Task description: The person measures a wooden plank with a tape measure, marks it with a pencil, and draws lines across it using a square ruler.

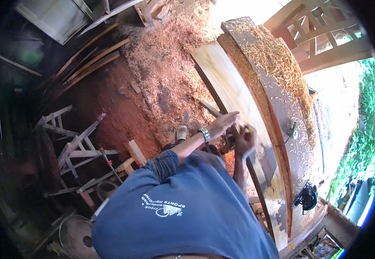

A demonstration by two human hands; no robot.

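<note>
A long pale wooden board (222,73) with darker stains lies along the bench in front of me. My left hand (223,124), with a metal-band watch (204,134) at its wrist, reaches over the near edge of the board, fingers stretched out. Close beside it, my right hand (244,141) is over the board with its fingers curled in. Whether anything small is between those fingers I cannot make out. Below the hands, partly covered by them, is a dark shape by the board's edge.
Behind the board runs a bench top (278,90) heaped with wood shavings (278,52). A black object (307,197) and a small greenish item (293,130) rest on it. Wooden trestles (77,146) stand at left, lumber strips (92,60) beyond. A slatted wooden frame (321,34) is upper right.
</note>
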